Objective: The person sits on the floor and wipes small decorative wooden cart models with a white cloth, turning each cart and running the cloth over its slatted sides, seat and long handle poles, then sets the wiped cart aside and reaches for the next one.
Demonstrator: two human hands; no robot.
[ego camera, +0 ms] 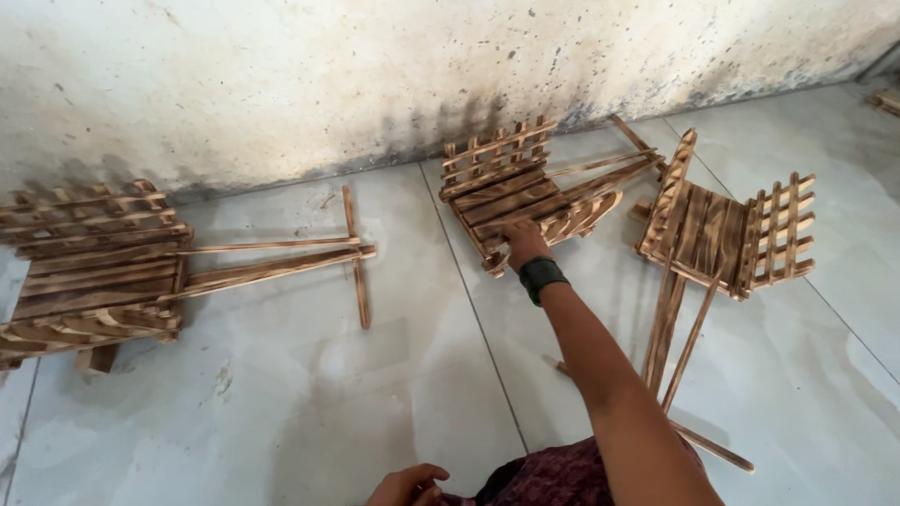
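Note:
My right hand (521,241), with a black band on the wrist, reaches out and grips the near edge of a scorched wooden slat cart (511,187) that lies on the tiled floor by the wall. Its long handle sticks point right toward another slat cart (727,230) lying on its side. My left hand (406,486) rests low at the bottom edge near my lap, fingers curled, holding nothing that I can see.
A third slat cart (89,267) lies at the far left, its long handle with a crossbar (356,258) stretching across the tiles. A stained white wall (375,75) runs behind. Loose sticks (712,445) lie by my right arm.

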